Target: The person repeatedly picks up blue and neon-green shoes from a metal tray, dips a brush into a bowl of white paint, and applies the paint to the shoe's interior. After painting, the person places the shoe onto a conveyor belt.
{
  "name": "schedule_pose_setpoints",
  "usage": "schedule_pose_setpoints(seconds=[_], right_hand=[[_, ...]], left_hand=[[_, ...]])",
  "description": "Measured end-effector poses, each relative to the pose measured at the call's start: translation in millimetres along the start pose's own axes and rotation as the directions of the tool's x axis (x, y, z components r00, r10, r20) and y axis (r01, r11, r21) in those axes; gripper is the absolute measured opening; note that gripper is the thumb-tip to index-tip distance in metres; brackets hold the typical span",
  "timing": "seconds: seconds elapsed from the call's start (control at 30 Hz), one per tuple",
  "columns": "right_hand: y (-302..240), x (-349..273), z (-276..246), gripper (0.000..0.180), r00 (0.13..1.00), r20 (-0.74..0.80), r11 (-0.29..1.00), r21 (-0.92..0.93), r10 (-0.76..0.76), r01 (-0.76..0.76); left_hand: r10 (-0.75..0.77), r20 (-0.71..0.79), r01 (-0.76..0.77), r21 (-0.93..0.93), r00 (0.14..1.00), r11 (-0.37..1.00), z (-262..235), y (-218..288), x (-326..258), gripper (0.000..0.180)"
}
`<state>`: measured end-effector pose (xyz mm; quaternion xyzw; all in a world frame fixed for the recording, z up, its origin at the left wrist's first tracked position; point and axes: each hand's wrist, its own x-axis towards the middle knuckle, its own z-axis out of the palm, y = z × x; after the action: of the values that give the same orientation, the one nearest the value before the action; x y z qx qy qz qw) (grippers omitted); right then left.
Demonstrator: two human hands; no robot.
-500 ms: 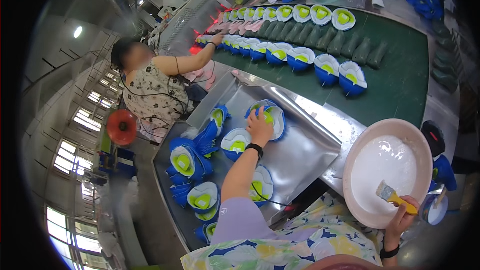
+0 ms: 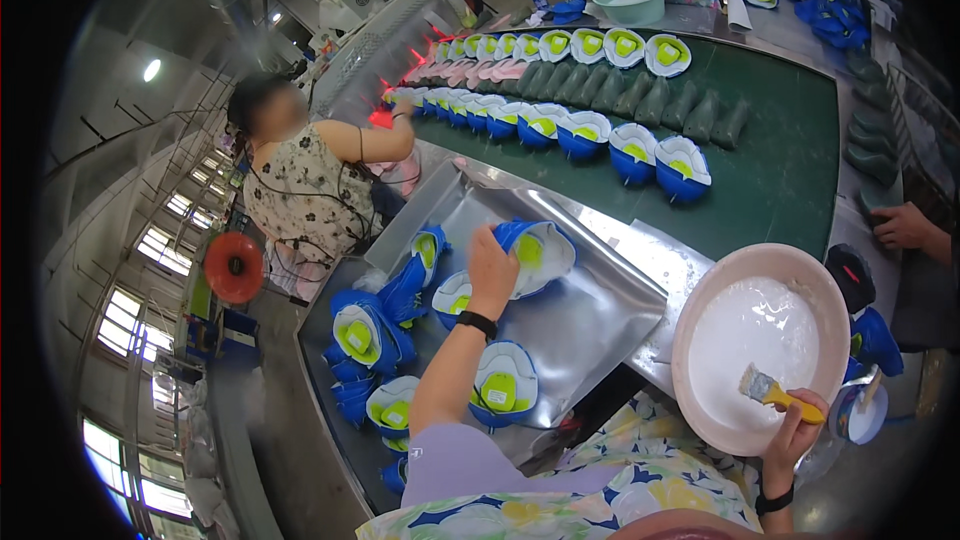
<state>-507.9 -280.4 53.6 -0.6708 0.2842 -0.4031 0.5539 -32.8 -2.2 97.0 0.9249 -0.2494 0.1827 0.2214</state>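
Blue shoe upper (image 2: 545,258), perhaps tilted; yellow-handled brush (image 2: 776,396) aslant

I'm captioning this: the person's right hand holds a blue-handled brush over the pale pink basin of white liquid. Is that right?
Not quite: the head view shows a yellow handle, not blue. The right hand does hold the brush over the pale pink basin of white liquid.

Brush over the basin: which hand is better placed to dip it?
Probably the right hand: it grips the brush over the white liquid, while the left hand is at a blue shoe upper.
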Motion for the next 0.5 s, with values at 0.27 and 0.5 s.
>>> schedule_pose_setpoints(seconds=[0.27,0.5], right_hand=[[4.2,-3.3,-1.4,0.017,0.998,-0.008,0.993,0.096,-0.062,0.062],[3.2,0.4,0.4,0.019,0.992,-0.071,0.987,0.122,-0.101,0.109]], left_hand=[[0.486,0.298,-0.502,-0.027,0.822,0.865,-16.4,58.2,-116.4,0.055],[0.473,0.438,-0.459,-0.144,0.765,0.876,-6.5,45.2,-88.3,0.054]])
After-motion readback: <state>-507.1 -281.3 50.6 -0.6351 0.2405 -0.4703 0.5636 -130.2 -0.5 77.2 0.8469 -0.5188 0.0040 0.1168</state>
